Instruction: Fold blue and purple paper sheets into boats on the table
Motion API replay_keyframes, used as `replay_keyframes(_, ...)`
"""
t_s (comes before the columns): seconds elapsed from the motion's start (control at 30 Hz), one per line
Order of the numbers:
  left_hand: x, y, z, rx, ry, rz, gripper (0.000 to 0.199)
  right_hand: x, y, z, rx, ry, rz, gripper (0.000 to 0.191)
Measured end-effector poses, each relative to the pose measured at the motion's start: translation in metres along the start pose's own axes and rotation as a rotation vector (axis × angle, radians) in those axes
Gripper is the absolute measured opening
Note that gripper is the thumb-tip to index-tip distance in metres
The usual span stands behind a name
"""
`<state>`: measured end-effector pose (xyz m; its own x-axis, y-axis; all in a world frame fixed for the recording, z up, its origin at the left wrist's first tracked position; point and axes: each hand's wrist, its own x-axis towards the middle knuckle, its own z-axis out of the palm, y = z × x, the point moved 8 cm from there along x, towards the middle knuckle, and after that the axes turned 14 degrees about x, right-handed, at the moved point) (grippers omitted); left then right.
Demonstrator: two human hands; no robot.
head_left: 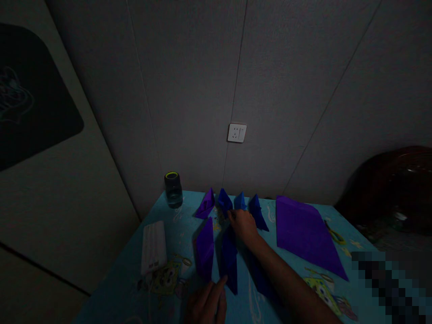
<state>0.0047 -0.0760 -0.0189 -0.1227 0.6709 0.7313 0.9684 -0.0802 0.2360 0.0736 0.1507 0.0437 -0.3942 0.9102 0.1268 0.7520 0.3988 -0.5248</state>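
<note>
Four small paper boats stand along the back of the table: a purple one, a dark blue one, a lighter blue one and another dark blue one. Nearer me lie a purple folded paper and a dark blue folded paper. My right hand is closed at the far tip of the dark blue folded paper. My left hand has its fingers stretched out beside that paper's near end. Another dark blue folded paper lies partly under my right forearm.
Purple paper sheets lie at the right, beside yellow-handled scissors. A bottle stands at the back left corner, with a white power strip in front of it. The wall behind has a socket.
</note>
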Motion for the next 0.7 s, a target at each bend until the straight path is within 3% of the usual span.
replay_keyframes(0.3, 0.005, 0.012, 0.003, 0.029, -0.06, 0.201, 0.031, -0.001, 0.0, 0.01, -0.052, -0.092, 0.011, 0.03)
replay_keyframes(0.43, 0.008, 0.015, 0.002, 0.039, -0.092, 0.236, 0.03, -0.009, -0.003, 0.004, -0.002, -0.078, -0.032, 0.032)
replay_keyframes(0.57, 0.014, 0.016, -0.001, 0.006, -0.1, 0.243, 0.031, -0.042, -0.004, -0.024, 0.081, -0.029, -0.124, 0.03)
replay_keyframes(0.7, 0.019, 0.017, -0.005, -0.009, -0.08, 0.223, 0.031, -0.108, 0.022, -0.054, 0.158, 0.055, -0.175, 0.03)
